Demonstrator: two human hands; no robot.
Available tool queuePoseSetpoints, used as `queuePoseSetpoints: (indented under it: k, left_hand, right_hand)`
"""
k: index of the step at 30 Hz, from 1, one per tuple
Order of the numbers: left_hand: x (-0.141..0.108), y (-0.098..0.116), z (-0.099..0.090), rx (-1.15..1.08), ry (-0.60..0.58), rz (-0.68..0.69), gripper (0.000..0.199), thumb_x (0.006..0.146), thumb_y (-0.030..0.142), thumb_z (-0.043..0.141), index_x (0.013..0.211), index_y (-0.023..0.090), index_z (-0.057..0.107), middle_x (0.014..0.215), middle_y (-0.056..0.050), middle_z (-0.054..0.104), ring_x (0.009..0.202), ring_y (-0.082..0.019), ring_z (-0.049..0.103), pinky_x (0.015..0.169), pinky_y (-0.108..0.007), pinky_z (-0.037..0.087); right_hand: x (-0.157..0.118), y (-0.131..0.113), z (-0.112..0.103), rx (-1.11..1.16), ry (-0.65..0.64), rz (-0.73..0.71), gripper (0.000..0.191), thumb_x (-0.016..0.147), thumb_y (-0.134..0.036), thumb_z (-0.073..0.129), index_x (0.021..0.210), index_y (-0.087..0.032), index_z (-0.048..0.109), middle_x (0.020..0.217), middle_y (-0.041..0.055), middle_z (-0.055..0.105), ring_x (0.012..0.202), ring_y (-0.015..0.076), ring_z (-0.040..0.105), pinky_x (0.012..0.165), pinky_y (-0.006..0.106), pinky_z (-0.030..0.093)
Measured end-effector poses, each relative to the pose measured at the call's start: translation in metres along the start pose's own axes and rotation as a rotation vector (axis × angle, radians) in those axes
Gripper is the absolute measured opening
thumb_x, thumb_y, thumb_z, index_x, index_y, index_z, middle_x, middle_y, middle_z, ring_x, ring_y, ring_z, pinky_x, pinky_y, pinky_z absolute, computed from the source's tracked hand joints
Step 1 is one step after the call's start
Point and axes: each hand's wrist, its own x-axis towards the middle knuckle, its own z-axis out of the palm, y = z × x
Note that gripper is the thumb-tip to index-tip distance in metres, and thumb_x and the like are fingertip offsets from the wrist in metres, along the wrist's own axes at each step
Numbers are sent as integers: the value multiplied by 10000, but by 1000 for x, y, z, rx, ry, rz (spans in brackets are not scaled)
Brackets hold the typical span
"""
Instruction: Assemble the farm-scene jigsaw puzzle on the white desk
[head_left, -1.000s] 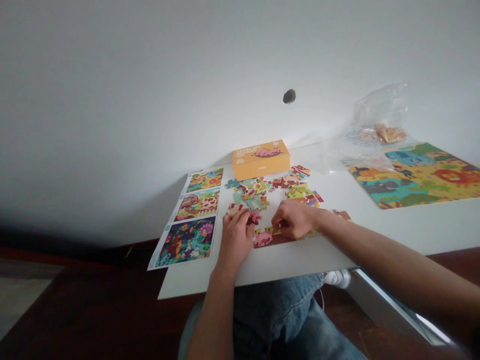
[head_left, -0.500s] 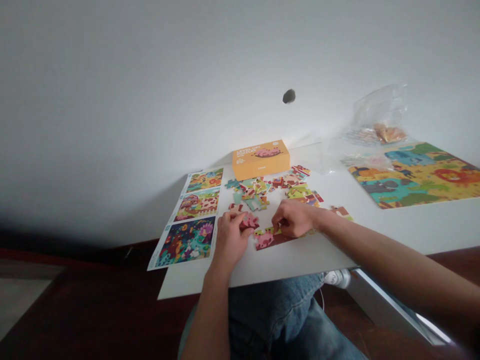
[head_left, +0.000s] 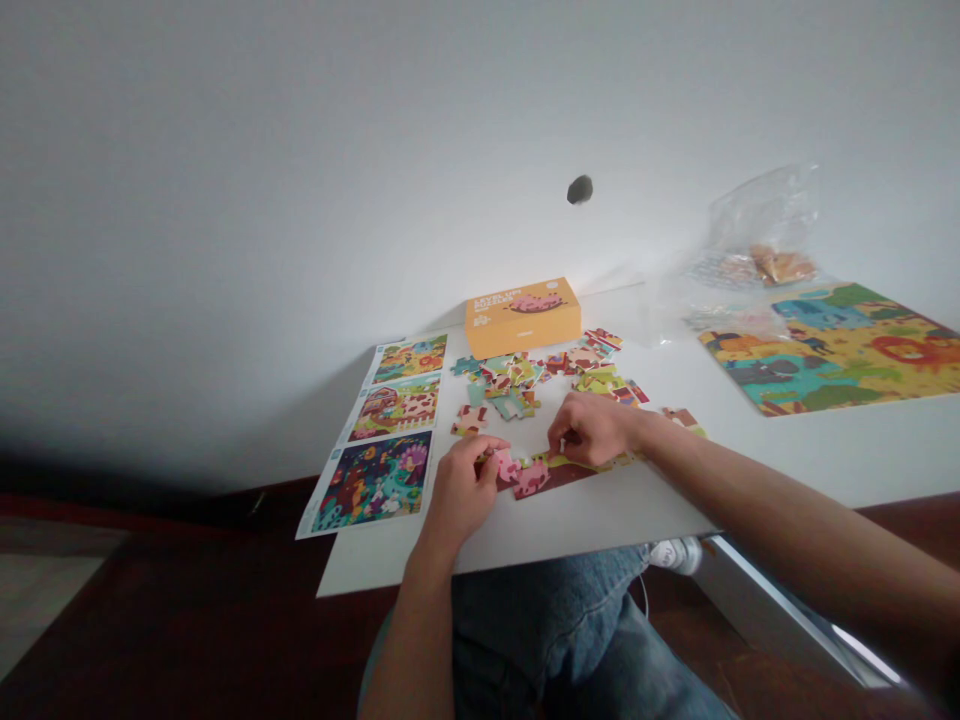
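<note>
- OK, L hand [head_left: 461, 485] has thumb + index pinched nearly closed on a pink piece [head_left: 507, 465], nr the table's front edge, L of centre.
- Pink piece meets L end of the joined strip [head_left: 574, 474]; can't tell if it's locked in.
- Strip = pig pic at L end, brown along the bottom, green on top; runs roughly along the front edge of the white table [head_left: 525, 532].
- R hand [head_left: 589, 430]: fingers curled in, tips down at strip's back side; can't tell if they've hold of anything.
- Brown/white pc [head_left: 470, 419] lies just behind L hand.
- Loose pcs [head_left: 512, 373] heaped behind both hands, twd back edge, in front of orange box [head_left: 523, 318].
- Box sits nr back edge, twd back L corner.
- Picture sheet [head_left: 384, 437] w/ 3 scenes on L side, front L corner overhanging table's L edge.
- Assembled animal puzzle [head_left: 847, 350] well to the R; clear plastic bag [head_left: 761, 225] w/ orange stuff inside, back R, partly over it.
</note>
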Motion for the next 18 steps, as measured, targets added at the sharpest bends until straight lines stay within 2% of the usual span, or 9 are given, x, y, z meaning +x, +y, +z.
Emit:
queuePoseSetpoints:
  k: [4,7,10,15,18]
  left_hand:
    - [-1,-4,2,195,6,66,227,837,131,545,927,217,735,965,-54,688,999,-242,584,928,-417,454]
    - [-2,-3,3,213,-37,80,198,852,199,590,974,231,742,966,-57,663,998,-239,573,928,-413,457]
    - [-3,-1,4,229,-73,77,237,820,235,651,1042,235,734,1005,-64,636,1023,-246,560,950,-422,453]
    - [-4,3,2,210,-110,93,287,803,221,673,1085,229,721,1056,-68,628,1068,-251,553,989,-430,444]
    - [-5,5,2,171,-158,127,301,813,213,662,1109,233,715,1100,-68,631,1100,-248,553,996,-421,446]
  right_hand:
    - [0,-1,-1,-4,-17,7,283,664,-151,576,825,-201,803,565,-3,655,504,101,509,501,204,337]
    - [-1,-2,-2,-33,-27,-1,246,690,-166,592,825,-207,794,578,-8,656,508,100,504,514,209,333]
    - [-2,-6,-5,-59,-57,3,203,734,-284,658,885,-208,770,632,-5,675,535,107,531,525,219,317]
    - [1,-12,-6,-156,-141,84,544,670,-567,752,1086,-222,687,751,21,711,641,167,609,545,244,290]
    - [2,-12,-4,-202,-161,141,576,656,-635,743,1056,-226,681,779,37,718,689,193,630,575,250,310]
